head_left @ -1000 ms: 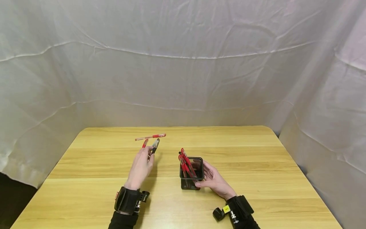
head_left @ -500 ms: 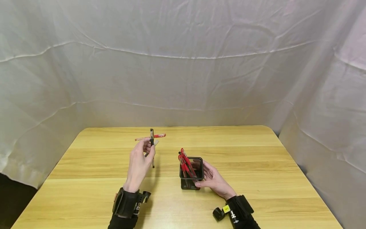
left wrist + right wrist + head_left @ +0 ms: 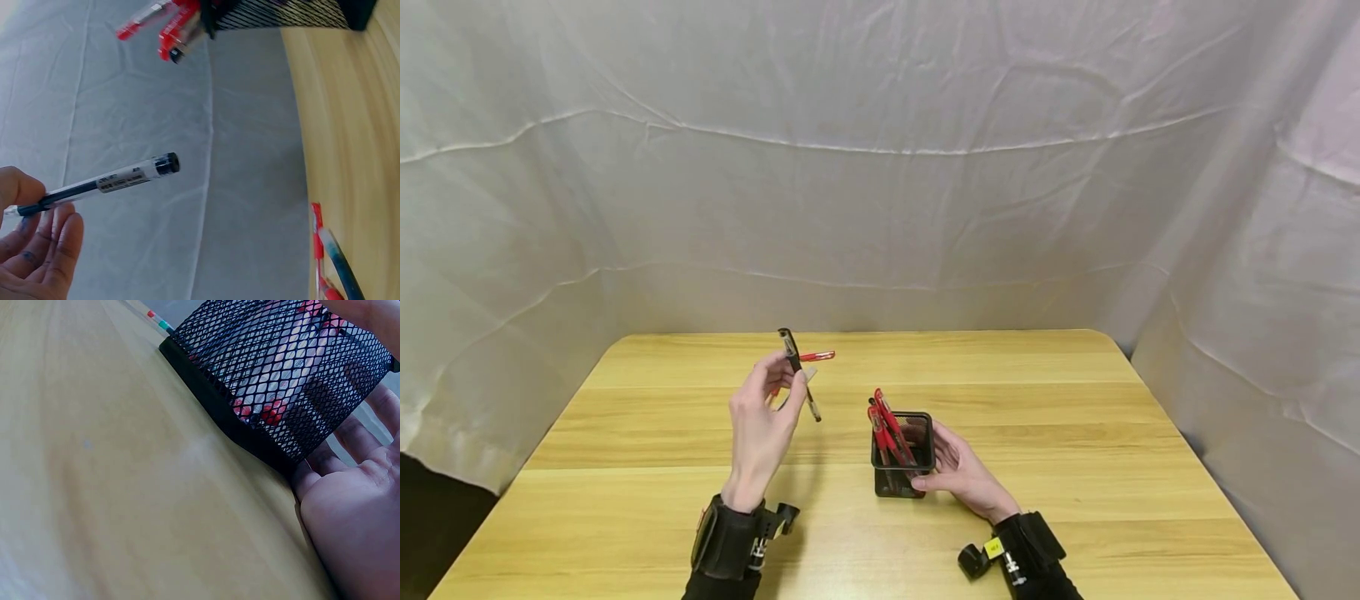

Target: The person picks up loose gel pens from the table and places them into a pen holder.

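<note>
My left hand point(image 3: 760, 425) pinches a black pen point(image 3: 795, 361) between thumb and fingers, raised over the left part of the table and tilted. In the left wrist view the pen point(image 3: 125, 178) shows a clear barrel with a printed label and a dark end. My right hand point(image 3: 970, 482) grips the side of a black mesh pen holder point(image 3: 898, 483), thumb on its near face. Several red pens point(image 3: 880, 427) and a black-tipped one lean in the holder, their tops toward its left corner. Through the mesh, the right wrist view shows red pen ends point(image 3: 273, 412) near the bottom.
Behind the left hand a red pen point(image 3: 822, 356) lies near the far edge of the wooden table point(image 3: 1037, 392). Beside it are another red pen point(image 3: 330, 290), mostly hidden, and a dark slim item with a pale end point(image 3: 340, 265). Grey cloth point(image 3: 880, 208) hangs around the table.
My left hand has lifted the black pen off the table and turned it, so its lower end now swings to the right. The right hand and the holder have stayed put.
</note>
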The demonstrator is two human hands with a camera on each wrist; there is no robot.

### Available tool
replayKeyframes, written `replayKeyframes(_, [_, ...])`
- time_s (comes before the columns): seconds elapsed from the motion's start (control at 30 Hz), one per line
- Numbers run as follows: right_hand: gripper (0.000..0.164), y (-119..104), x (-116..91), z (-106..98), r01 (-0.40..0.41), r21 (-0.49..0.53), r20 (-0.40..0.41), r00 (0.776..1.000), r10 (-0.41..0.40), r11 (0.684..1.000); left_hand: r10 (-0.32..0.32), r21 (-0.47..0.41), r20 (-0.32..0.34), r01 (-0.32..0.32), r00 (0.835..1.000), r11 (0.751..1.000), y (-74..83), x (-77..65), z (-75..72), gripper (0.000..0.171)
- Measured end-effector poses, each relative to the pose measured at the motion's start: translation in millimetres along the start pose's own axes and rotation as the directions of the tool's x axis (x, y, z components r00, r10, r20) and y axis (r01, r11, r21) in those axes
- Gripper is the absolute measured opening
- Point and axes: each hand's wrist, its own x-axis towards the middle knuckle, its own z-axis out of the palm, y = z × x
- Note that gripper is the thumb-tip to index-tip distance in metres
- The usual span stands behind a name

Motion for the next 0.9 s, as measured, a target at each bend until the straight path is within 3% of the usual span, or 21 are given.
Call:
replayKeyframes(0.17, [0.081, 1.3, 1.5, -0.3, 0.055, 0.018, 0.028, 0.998, -0.056, 0.998, 0.044, -0.109, -0.026, -0.046, 0.999, 0.993, 8.2, 1.3, -2.0, 0.03])
replayKeyframes(0.47, [0.085, -0.6, 1.5, -0.5, 0.026, 0.003, 0.006, 1.0, -0.026, 1.0, 0.086, -0.285, -0.03, -0.091, 0.996, 0.954, 41.9, 5.3, -8.9, 0.032])
replayKeyframes(0.6, [0.085, -1.8, 1.0, 0.2, 0.024, 0.004, 0.003, 1.0, -0.024, 1.0, 0.121, -0.328, -0.03, -0.124, 0.992, 0.936, 38.8, 3.1, -6.6, 0.03])
replayKeyframes(0.67, [0.085, -1.6, 1.0, 0.1, 0.023, 0.005, 0.002, 1.0, -0.023, 1.0, 0.138, -0.358, -0.017, -0.135, 0.99, 0.924, 23.6, -1.6, -1.1, 0.034])
replayKeyframes(0.7, [0.085, -1.3, 1.0, 0.0, 0.024, 0.007, 0.003, 1.0, -0.024, 1.0, 0.142, -0.372, -0.008, -0.135, 0.99, 0.918, 23.1, -2.4, -0.1, 0.034])
replayKeyframes(0.83, [0.086, 0.2, 0.8, -1.5, 0.01, 0.002, -0.006, 1.0, -0.01, 1.0, 0.146, -0.39, 0.028, -0.124, 0.989, 0.913, 25.9, -4.6, 3.1, 0.033])
replayKeyframes(0.9, [0.087, 0.8, 0.4, -2.3, 0.001, -0.004, -0.013, 1.0, -0.001, 1.0, 0.145, -0.377, 0.042, -0.119, 0.988, 0.919, 41.2, -1.5, 0.6, 0.028])
